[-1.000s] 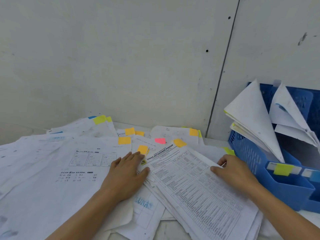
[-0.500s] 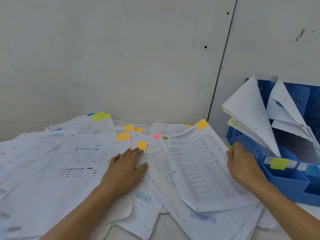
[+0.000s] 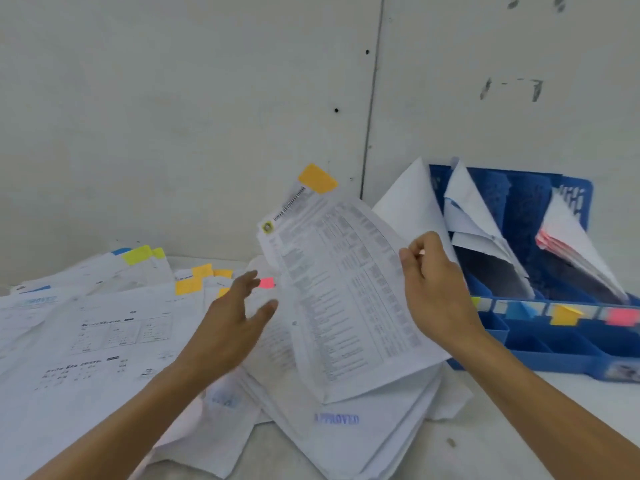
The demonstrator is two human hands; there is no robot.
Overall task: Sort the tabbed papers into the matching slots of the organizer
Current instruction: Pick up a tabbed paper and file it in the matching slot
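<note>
My right hand pinches the right edge of a printed sheet with an orange tab at its top, and the sheet is lifted off the pile, tilted up. My left hand hovers open just left of that sheet, fingers spread, above the loose papers. The blue organizer stands at the right, with yellow-green, blue, orange and pink labels along its front rail. White sheets lean in three of its slots.
Papers with yellow, orange, blue and pink tabs cover the table's left and middle. A sheet stamped APPROVED lies under the lifted one. A white wall rises close behind everything. Bare tabletop shows at the lower right.
My right hand has raised the orange-tabbed sheet from the pile up and to the right. My left hand has lifted off the papers and opened. The view has shifted right, showing more of the organizer.
</note>
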